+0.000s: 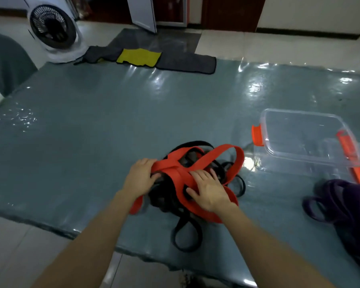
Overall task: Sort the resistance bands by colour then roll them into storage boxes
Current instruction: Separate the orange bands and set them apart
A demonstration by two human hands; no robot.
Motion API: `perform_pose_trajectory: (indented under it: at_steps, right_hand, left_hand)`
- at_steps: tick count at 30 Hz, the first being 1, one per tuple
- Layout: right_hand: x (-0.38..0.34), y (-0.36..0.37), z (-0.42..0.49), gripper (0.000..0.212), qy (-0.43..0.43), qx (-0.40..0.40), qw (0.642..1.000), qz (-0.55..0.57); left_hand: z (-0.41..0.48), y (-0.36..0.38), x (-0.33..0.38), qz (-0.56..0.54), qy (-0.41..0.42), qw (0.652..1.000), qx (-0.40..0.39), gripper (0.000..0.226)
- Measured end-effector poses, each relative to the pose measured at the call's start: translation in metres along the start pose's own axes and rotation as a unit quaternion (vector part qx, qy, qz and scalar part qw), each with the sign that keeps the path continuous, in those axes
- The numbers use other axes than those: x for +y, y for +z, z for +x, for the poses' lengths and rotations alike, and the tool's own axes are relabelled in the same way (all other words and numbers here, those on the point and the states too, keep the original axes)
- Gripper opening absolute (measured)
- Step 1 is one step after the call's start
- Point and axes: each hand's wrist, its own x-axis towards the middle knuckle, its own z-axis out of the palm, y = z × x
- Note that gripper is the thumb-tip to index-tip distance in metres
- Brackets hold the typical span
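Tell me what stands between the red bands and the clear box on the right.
Nothing lies on the table between the red bands and the clear box. The hindrance is in the pile itself: black bands are tangled through the red loops, under the left hand and right hand, so they would likely drag along.

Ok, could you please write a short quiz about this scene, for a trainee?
1. True or false: the purple bands are tangled with the red bands.
2. Which bands lie mixed with the red ones under the left hand and right hand? A black, B yellow, C purple.
3. Fill in: the clear box stands to the ___ of the red bands.
Key: 1 false; 2 A, the black bands; 3 right.
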Motion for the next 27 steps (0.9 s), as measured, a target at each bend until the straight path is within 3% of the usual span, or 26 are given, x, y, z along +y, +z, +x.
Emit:
perform_pose_trajectory:
  at_steps: [3, 7, 11, 13, 16, 18, 21, 24, 25, 27]
  right_hand:
    - [-0.002, 0.006, -0.019, 0.076, 0.01, 0.01, 1.0, 0.0]
    - [-0.016, -0.009, -0.018, 0.08, 0.051, 0.008, 0.998, 0.042]
    - [-0.04, -0.044, -0.005, 0.082, 0.047, 0.144, 0.987, 0.059]
    - [-0.053, -0.067, 0.007, 0.095, 0.023, 0.174, 0.98, 0.093]
    - [-0.077, -0.104, 0.033, 0.136, 0.008, 0.141, 0.97, 0.197]
    - [-0.089, -0.131, 0.05, 0.148, 0.026, 0.122, 0.951, 0.284]
    - [-0.095, -0.167, 0.066, 0.128, 0.019, 0.07, 0.954, 0.291]
    - [-0.089, -0.211, 0.076, 0.057, -0.023, 0.099, 0.965, 0.24]
    - [-0.088, -0.227, 0.078, 0.045, -0.023, 0.12, 0.962, 0.243]
    - [-0.088, -0.254, 0.081, 0.053, -0.024, 0.14, 0.957, 0.253]
  left_hand:
    - [-0.004, 0.008, -0.001, 0.068, 0.033, 0.997, -0.024, 0.06]
    - [-0.003, -0.003, -0.005, 0.11, 0.047, 0.993, 0.007, 0.035]
    - [0.008, -0.053, -0.003, 0.036, 0.073, 0.994, 0.068, 0.024]
    - [0.014, -0.089, 0.008, -0.035, 0.06, 0.995, 0.077, 0.025]
    - [0.019, -0.145, 0.031, -0.122, 0.061, 0.985, 0.105, 0.031]
    - [0.02, -0.179, 0.046, -0.165, 0.088, 0.975, 0.119, 0.032]
    - [0.021, -0.23, 0.066, -0.183, 0.115, 0.968, 0.13, 0.038]
    - [0.023, -0.278, 0.078, -0.121, 0.134, 0.969, 0.17, 0.039]
    - [0.022, -0.294, 0.082, -0.115, 0.138, 0.967, 0.178, 0.037]
    - [0.017, -0.323, 0.09, -0.109, 0.15, 0.967, 0.173, 0.034]
